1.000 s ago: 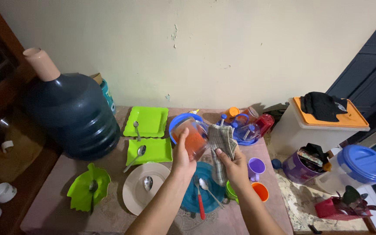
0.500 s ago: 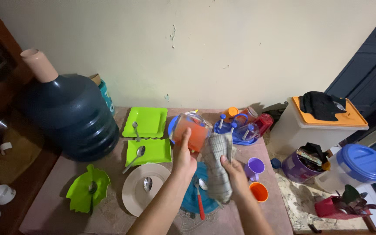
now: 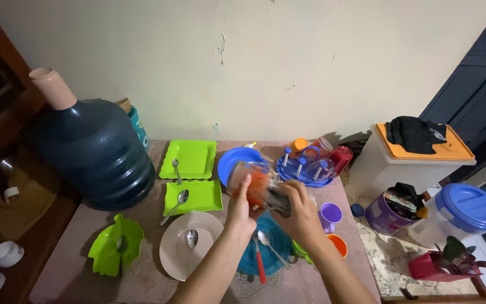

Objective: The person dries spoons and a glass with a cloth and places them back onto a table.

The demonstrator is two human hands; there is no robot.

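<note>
Two hands: meet above the middle of the table, both gripping one cup.
Water jug (image 3: 94, 152): dark, biggest thing here, at about 9 o'clock from the hands, with a beige cap.
Table (image 3: 74, 253): patterned cloth, crowded with dishes.
White bin (image 3: 409, 163): orange lid, at 3 o'clock, off the table.
Green square plates (image 3: 189, 157): at 10 o'clock, each bearing a spoon.
Round beige plate (image 3: 178, 247): at 7 o'clock, a spoon on it.
Teal plate (image 3: 265, 247): under the hands at 6 o'clock, with a spoon and a red-handled fork.
Left hand (image 3: 238, 211): clasps the clear orange cup (image 3: 251, 183) from below, thumb up its side.
Right hand (image 3: 298, 211): clenched on a checked cloth (image 3: 279, 200), pressing it into the cup's mouth.
Clear orange cup: tilted, held in the air over the teal plate.
Purple mug (image 3: 331, 215): at 3 o'clock, just beside the right hand.
</note>
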